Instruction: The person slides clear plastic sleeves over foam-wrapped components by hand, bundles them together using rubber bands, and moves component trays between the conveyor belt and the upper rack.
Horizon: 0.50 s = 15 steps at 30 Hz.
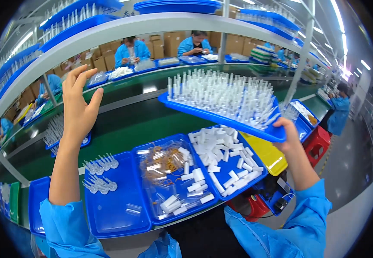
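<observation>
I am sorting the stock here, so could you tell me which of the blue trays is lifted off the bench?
The blue tray packed with upright clear tubes, held tilted by the right hand; the other trays lie flat on the bench.

Upper frame: white curved shelf [160,23] carrying blue trays | centre: green conveyor belt [122,124] running across | behind it: stacked cardboard boxes [233,43] along the wall | top right: ceiling strip lights [337,15] glaring | right: grey floor [349,172], red stool [317,144]
</observation>
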Each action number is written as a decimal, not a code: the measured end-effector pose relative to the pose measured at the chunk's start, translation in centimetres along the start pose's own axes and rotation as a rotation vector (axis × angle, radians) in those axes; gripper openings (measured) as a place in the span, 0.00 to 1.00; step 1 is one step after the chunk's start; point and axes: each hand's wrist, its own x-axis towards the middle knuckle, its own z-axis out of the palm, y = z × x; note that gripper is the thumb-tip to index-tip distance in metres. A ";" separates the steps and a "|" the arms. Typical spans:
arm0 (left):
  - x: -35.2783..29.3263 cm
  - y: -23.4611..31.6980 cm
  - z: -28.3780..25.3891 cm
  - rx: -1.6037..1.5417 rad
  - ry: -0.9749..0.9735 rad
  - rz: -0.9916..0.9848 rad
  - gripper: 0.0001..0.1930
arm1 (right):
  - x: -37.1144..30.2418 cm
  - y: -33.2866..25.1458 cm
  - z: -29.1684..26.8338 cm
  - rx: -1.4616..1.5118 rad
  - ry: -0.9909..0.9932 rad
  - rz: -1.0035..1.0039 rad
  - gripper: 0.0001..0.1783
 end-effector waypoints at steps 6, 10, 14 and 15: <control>0.9 4.6 3.9 -0.044 0.001 0.121 0.22 | -8.3 -10.6 -2.4 -0.126 0.065 -0.353 0.22; -0.1 7.1 5.5 -0.039 -0.024 0.180 0.23 | -10.1 -19.0 -4.6 -0.210 -0.007 -0.453 0.05; -1.9 7.7 6.0 -0.056 -0.102 0.209 0.24 | -8.8 -23.6 0.7 -0.004 0.090 -0.625 0.09; -2.4 7.6 6.0 -0.060 -0.144 0.212 0.24 | -8.4 -24.4 2.3 0.066 0.131 -0.653 0.09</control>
